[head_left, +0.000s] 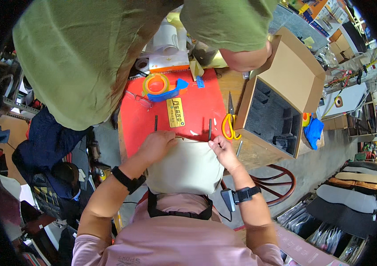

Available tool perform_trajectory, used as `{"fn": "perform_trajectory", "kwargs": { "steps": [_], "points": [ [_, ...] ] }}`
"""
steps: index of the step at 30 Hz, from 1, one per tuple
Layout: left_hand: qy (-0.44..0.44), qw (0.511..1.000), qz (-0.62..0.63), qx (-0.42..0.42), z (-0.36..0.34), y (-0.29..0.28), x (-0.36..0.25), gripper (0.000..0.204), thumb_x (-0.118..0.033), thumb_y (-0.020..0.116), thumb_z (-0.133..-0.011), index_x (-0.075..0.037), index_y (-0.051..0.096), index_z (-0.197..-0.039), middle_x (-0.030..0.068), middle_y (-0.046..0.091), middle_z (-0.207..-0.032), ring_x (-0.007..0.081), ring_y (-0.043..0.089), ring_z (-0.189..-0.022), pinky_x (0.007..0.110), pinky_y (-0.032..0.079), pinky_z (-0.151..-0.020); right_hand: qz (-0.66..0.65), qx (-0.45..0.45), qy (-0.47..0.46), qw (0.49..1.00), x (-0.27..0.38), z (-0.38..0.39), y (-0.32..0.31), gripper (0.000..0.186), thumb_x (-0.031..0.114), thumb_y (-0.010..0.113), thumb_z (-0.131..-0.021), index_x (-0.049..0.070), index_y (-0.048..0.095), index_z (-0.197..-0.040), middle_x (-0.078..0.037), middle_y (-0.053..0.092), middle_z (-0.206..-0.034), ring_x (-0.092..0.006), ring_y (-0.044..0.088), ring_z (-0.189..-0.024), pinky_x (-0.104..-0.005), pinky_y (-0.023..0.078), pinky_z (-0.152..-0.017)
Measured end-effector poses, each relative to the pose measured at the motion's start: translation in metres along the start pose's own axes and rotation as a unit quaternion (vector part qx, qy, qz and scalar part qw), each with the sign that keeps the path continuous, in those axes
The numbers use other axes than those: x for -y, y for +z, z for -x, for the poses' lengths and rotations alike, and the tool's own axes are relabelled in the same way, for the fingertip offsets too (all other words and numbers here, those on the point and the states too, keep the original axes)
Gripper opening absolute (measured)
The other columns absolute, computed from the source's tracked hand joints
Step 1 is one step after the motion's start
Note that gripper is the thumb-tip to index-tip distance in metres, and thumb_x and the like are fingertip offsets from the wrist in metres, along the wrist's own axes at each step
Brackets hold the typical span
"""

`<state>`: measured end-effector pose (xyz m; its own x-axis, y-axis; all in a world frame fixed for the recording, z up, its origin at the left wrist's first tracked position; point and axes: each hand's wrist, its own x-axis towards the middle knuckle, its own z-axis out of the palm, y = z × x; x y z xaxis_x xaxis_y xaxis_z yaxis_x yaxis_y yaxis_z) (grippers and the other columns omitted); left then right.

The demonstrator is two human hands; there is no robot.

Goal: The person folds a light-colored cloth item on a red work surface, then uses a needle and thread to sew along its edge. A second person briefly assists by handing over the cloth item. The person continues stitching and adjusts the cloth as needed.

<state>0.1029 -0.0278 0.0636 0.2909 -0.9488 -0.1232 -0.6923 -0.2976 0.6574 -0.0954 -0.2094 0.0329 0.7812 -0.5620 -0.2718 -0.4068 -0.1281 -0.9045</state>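
While I bent over the table (261,153), the cream piece (184,170) was directly before my chest, its far edge over the red sheet (204,99). Counting the clock from this piece, my left hand (157,146) was at ten to eleven o'clock, its fingers bent over the far edge; whether they gripped it, I cannot tell. My right hand (224,153) was at two o'clock, the thumb and forefinger closed in a pinch on the corner. One black rod (156,123) was at eleven o'clock, just beyond my left hand; another dark rod (210,129) was at one o'clock, its lower end by my right fingertips. The yellow card (175,112) lay near twelve, and behind it the blue tape dispenser (166,95). At eleven lay the glasses (139,101). The yellow-handled scissors (230,113) were between one and two, beside the open cardboard box (297,73) at two. A person in green (69,66) was near, at ten.
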Motion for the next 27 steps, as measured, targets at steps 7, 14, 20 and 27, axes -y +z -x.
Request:
{"fn": "perform_trajectory", "kwargs": {
  "steps": [7,14,20,27],
  "points": [
    [-0.025,0.979,0.112,-0.171,0.045,0.007,0.034,0.029,-0.019,0.061,-0.086,-0.002,0.056,-0.109,0.0128,0.059,-0.098,0.0277,0.057,-0.089,0.037,0.047,-0.076,-0.198,-0.136,0.024,0.970,-0.014,0.016,-0.008,0.020,0.020,0.056,-0.092,0.003,0.056,-0.102,0.000,0.058,-0.094,-0.0079,0.051,-0.087,-0.0233,0.042,-0.080],
    [-0.255,0.826,0.469,-0.181,0.067,0.037,0.050,0.043,-0.033,0.053,-0.093,-0.003,0.051,-0.123,0.0085,0.056,-0.116,0.0192,0.050,-0.112,0.032,0.036,-0.099,-0.083,-0.020,0.144,0.986,-0.044,0.135,-0.001,0.014,0.016,0.059,-0.090,0.005,0.056,-0.082,0.008,0.048,-0.073,-0.0039,0.041,-0.068,-0.0202,0.036,-0.062],
    [-0.214,0.765,0.585,-0.163,0.044,0.051,0.084,0.031,-0.032,0.051,-0.094,-0.007,0.055,-0.112,0.0038,0.056,-0.109,0.0152,0.046,-0.111,0.028,0.031,-0.099,-0.466,-0.076,0.175,0.864,-0.052,0.125,0.008,0.010,0.012,0.053,-0.091,0.005,0.059,-0.090,0.001,0.062,-0.082,-0.0090,0.053,-0.074,-0.0222,0.042,-0.072],
    [-0.093,0.719,0.679,-0.117,0.045,0.046,0.047,0.013,-0.020,0.050,-0.095,-0.010,0.050,-0.101,0.0005,0.054,-0.104,0.0138,0.049,-0.099,0.029,0.038,-0.089,-0.548,-0.191,0.165,0.798,-0.053,0.125,0.011,0.020,0.021,0.053,-0.093,0.004,0.057,-0.102,-0.005,0.063,-0.104,-0.0178,0.058,-0.098,-0.0338,0.044,-0.090]
  ]
}}
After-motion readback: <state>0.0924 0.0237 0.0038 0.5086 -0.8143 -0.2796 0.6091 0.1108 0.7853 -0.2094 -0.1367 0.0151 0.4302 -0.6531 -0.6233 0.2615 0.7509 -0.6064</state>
